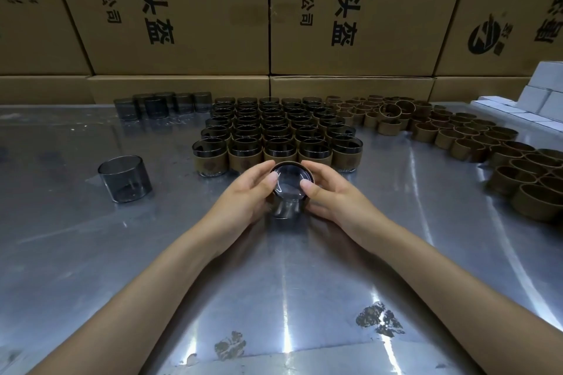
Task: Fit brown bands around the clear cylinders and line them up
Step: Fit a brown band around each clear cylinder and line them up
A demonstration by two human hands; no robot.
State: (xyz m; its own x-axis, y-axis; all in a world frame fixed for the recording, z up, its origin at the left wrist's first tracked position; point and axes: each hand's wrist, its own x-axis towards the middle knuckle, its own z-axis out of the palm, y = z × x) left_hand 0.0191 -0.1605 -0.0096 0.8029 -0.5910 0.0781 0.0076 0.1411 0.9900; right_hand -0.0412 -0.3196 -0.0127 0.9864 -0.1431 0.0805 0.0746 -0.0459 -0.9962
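Both hands, left and right, grip one clear cylinder from opposite sides, probably seating its brown band squarely before joining the banded rows.

two hands, one held cylinder, one lone cylinder, six bare cylinders

You are holding one clear smoky cylinder upright on the table, a brown band sitting around its upper rim. Just behind it, the banded cylinders are standing upright in touching rows. Loose brown bands are lying clustered to the right. Bare cylinders are standing at the far left, with a single one apart on the left.
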